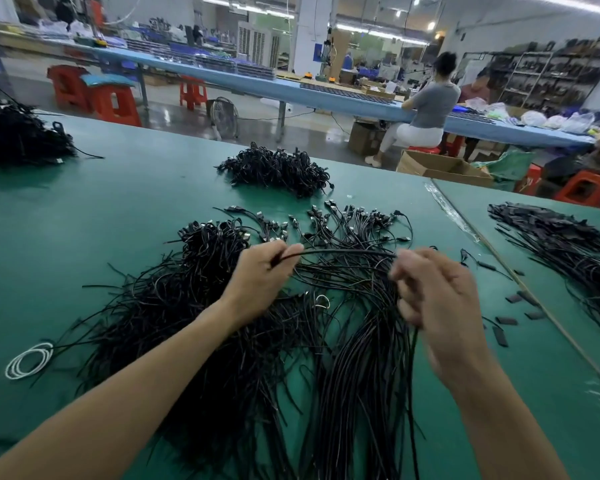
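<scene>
Green matting covers the workbench [84, 237], and beyond it the factory floor runs back to a long blue table where a seated worker [426, 105] faces away at about one o'clock, with red stools [115, 102] and a floor fan [224, 116] at eleven and twelve. From the head view, both hands are at the middle of the bench over a sprawling heap of loose black cables [257, 341]. The left hand [260, 271] pinches one end of a single cable [343, 251] between thumb and fingers. The right hand [437, 299], blurred, has its fingers curled round the other end, so the cable spans the two hands, lifted just clear of the heap. It is thin, black and rubbery, bowed slightly upward, and I cannot make out its plug. By my reckoning the sorting is only partly done. At twelve o'clock lies a tidy bundled pile [278, 169], and closer in a fanned row of connectors [343, 220] looks laid out in order. Another dark pile [18, 133] sits at ten o'clock and a straighter stack [561, 244] at three. The big tangle under the forearms, though, looks unsorted, so plenty is left. Short black sleeves [513, 299] lie scattered at three o'clock near the seam in the matting, and a white coil [30, 360] rests alone at eight o'clock.
</scene>
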Demonstrator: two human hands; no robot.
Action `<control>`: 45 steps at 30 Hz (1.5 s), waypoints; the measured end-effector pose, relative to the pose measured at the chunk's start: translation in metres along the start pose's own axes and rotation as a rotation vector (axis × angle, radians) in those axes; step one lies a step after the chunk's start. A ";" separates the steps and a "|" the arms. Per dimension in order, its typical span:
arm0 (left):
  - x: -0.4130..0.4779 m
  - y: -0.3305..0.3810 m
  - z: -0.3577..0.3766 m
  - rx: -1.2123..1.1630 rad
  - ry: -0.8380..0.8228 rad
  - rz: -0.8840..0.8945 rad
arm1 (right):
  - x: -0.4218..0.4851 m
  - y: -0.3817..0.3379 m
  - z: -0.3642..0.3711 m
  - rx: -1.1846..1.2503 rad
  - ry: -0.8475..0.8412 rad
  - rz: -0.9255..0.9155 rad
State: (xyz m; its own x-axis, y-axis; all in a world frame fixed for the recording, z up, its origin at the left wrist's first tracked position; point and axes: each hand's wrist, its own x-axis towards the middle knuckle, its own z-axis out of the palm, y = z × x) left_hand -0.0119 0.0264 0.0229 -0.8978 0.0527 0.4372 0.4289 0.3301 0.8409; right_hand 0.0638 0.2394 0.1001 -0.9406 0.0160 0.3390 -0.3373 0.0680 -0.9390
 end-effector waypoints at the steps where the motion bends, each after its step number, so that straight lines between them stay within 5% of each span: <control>1: -0.004 0.002 -0.006 0.047 0.069 0.054 | 0.000 0.000 -0.010 0.062 0.098 0.012; 3: -0.015 0.010 -0.021 0.061 0.090 0.111 | 0.002 0.005 -0.029 0.065 0.217 0.040; 5: -0.024 0.021 -0.032 0.031 -0.080 0.087 | 0.006 0.017 -0.044 -0.159 0.230 0.090; 8: -0.034 0.027 -0.040 0.069 -0.324 -0.019 | 0.008 0.040 -0.055 -0.872 -0.019 0.162; 10: -0.038 0.028 -0.038 0.129 -0.388 -0.050 | 0.003 0.046 -0.044 -1.015 -0.245 0.167; 15: -0.046 0.029 -0.020 0.093 -0.435 -0.009 | -0.011 0.053 -0.001 -0.684 -0.487 0.065; 22: -0.056 0.033 -0.011 0.003 -0.470 -0.090 | -0.009 0.051 0.014 -0.486 -0.360 -0.037; 28: -0.074 0.048 0.000 -0.342 -0.854 -0.375 | -0.007 0.057 0.015 -0.359 -0.173 0.040; 32: -0.068 0.064 -0.001 -0.708 -0.705 -0.435 | -0.013 0.059 0.018 -0.268 -0.134 0.116; 37: -0.048 0.068 0.003 -0.924 -0.265 -0.371 | -0.028 0.051 0.031 -0.405 -0.416 0.143; 40: -0.044 0.059 0.013 -0.792 -0.114 -0.250 | -0.035 0.045 0.035 -0.500 -0.506 0.123; 43: -0.045 0.046 0.021 -0.341 0.004 -0.048 | -0.039 0.037 0.035 -0.582 -0.573 0.106; 45: -0.049 0.038 0.022 -0.173 -0.070 -0.017 | -0.040 0.029 0.033 -0.599 -0.585 0.068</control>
State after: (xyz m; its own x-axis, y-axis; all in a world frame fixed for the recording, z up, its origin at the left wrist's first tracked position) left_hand 0.0463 0.0571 0.0260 -0.9074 0.1154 0.4041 0.4186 0.1644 0.8931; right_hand 0.0899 0.2074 0.0576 -0.8817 -0.4698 0.0427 -0.3576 0.6065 -0.7101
